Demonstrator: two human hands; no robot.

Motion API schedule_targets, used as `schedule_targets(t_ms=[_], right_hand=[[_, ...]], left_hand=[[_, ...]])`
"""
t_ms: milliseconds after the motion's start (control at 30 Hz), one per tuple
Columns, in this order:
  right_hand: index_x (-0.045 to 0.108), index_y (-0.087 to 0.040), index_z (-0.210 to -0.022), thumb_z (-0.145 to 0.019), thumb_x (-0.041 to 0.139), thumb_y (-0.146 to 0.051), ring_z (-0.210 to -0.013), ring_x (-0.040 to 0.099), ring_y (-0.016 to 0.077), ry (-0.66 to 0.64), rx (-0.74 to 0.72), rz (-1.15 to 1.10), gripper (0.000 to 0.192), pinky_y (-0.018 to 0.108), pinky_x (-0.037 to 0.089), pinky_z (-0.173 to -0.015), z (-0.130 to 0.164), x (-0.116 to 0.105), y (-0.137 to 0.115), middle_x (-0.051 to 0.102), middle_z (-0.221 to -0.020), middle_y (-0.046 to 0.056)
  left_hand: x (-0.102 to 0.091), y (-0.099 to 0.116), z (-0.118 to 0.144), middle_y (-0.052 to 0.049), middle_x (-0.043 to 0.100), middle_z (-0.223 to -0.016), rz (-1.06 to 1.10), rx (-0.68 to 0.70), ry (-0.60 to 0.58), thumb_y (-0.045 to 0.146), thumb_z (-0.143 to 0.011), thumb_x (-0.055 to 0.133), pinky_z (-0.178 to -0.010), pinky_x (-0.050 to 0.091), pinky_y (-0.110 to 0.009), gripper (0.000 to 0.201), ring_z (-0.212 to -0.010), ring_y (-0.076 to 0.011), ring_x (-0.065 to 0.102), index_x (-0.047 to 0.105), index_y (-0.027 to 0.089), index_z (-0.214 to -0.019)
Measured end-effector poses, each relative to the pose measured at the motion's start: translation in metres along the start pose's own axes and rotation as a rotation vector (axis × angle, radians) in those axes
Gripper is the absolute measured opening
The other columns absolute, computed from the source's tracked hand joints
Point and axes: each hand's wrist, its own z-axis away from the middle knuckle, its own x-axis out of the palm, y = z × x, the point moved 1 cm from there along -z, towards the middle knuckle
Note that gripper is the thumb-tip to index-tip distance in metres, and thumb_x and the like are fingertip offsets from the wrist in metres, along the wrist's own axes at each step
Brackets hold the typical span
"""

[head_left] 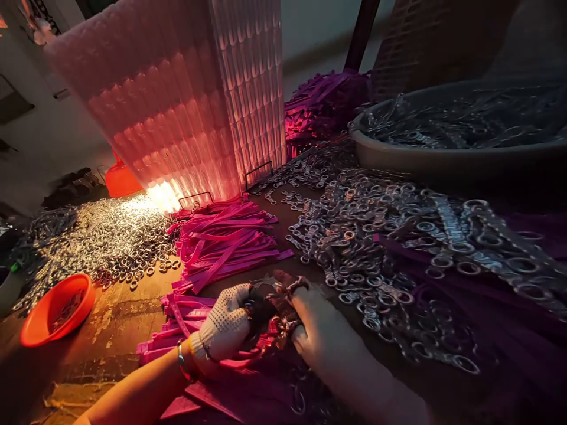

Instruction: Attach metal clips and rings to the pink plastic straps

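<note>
Evidently my gloved left hand point(225, 324) and bare right hand point(323, 336) met over the pink straps point(221, 242), fingers pinching a metal ring point(290, 289) between them.

Orange bowl point(55, 310) left; grey basin point(443, 156) right.

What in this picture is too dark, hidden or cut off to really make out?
- Head view: what the left hand and right hand pinch between them; the fingers cover it and it lies in shadow.
- The grey basin: its contents are dim and blurred, and the right edge cuts it off.
- The orange bowl: what lies inside is too small and dark.
- The pink strap pile: any print is too small to read.
</note>
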Motion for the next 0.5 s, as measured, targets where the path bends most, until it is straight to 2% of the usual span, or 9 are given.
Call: schedule_targets(t_ms=[67, 133, 200, 267, 333, 400, 467, 500], right_hand=[[0.064, -0.015, -0.106, -0.063, 0.048, -0.006, -0.105, 0.060, 0.0271, -0.084, -0.092, 0.214, 0.047, 0.036, 0.046, -0.088, -0.001, -0.001, -0.004, 0.063, -0.119, 0.016], [0.066, -0.015, -0.094, -0.063, 0.049, -0.008, -0.095, 0.062, 0.0266, -0.188, -0.152, 0.364, 0.036, 0.034, 0.045, -0.083, -0.001, -0.002, -0.010, 0.068, -0.104, 0.015], [0.066, -0.016, -0.083, -0.064, 0.052, -0.011, -0.084, 0.063, 0.0266, -0.264, -0.167, 0.480, 0.024, 0.034, 0.043, -0.074, -0.001, -0.002, -0.016, 0.068, -0.088, 0.013], [0.065, -0.016, -0.078, -0.065, 0.054, -0.014, -0.077, 0.062, 0.0263, -0.284, -0.146, 0.506, 0.017, 0.033, 0.040, -0.069, 0.000, 0.001, -0.019, 0.068, -0.080, 0.013], [0.066, -0.016, -0.079, -0.069, 0.054, -0.017, -0.074, 0.062, 0.0240, -0.271, -0.064, 0.350, 0.015, 0.030, 0.039, -0.066, 0.001, 0.006, -0.019, 0.069, -0.079, 0.011], [0.066, -0.017, -0.081, -0.078, 0.049, -0.022, -0.070, 0.061, 0.0207, -0.272, 0.059, 0.061, 0.018, 0.027, 0.039, -0.063, 0.003, 0.011, -0.016, 0.069, -0.075, 0.007], [0.067, -0.018, -0.082, -0.084, 0.044, -0.029, -0.069, 0.060, 0.0192, -0.285, 0.145, -0.204, 0.026, 0.026, 0.041, -0.061, 0.004, 0.013, -0.010, 0.069, -0.072, 0.004], [0.068, -0.018, -0.083, -0.085, 0.043, -0.031, -0.070, 0.060, 0.0193, -0.284, 0.161, -0.292, 0.028, 0.026, 0.042, -0.062, 0.004, 0.012, -0.007, 0.069, -0.071, 0.003]], left_hand=[[-0.007, 0.001, 0.000, 0.006, 0.046, -0.048, -0.031, -0.019, -0.069, 0.038, -0.078, 0.067, -0.031, 0.027, -0.015, 0.026, -0.033, -0.0039, 0.035, 0.052, 0.017, -0.072], [-0.013, 0.000, -0.001, 0.007, 0.045, -0.047, -0.008, -0.110, -0.128, 0.037, -0.076, 0.066, -0.031, 0.027, -0.015, 0.025, -0.031, -0.0045, 0.034, 0.051, 0.018, -0.072], [-0.015, -0.001, -0.001, 0.008, 0.043, -0.046, 0.025, -0.210, -0.115, 0.040, -0.075, 0.065, -0.031, 0.029, -0.016, 0.027, -0.031, -0.0051, 0.035, 0.049, 0.019, -0.073], [-0.015, -0.003, 0.000, 0.008, 0.041, -0.046, 0.053, -0.285, -0.070, 0.043, -0.076, 0.065, -0.033, 0.032, -0.017, 0.030, -0.032, -0.0054, 0.035, 0.047, 0.019, -0.072], [-0.015, -0.004, 0.000, 0.009, 0.039, -0.044, 0.071, -0.301, -0.030, 0.043, -0.076, 0.064, -0.033, 0.032, -0.017, 0.031, -0.033, -0.0055, 0.033, 0.046, 0.019, -0.070], [-0.018, -0.003, -0.001, 0.008, 0.040, -0.044, 0.050, -0.265, -0.043, 0.041, -0.077, 0.064, -0.033, 0.029, -0.017, 0.029, -0.033, -0.0055, 0.032, 0.047, 0.019, -0.069], [-0.029, -0.001, -0.008, 0.007, 0.043, -0.047, -0.086, -0.182, -0.080, 0.040, -0.080, 0.061, -0.034, 0.029, -0.017, 0.025, -0.034, -0.0060, 0.034, 0.052, 0.018, -0.072], [-0.038, 0.002, -0.014, 0.005, 0.047, -0.049, -0.231, -0.123, -0.066, 0.038, -0.083, 0.058, -0.035, 0.031, -0.018, 0.022, -0.035, -0.0066, 0.037, 0.056, 0.017, -0.075]])
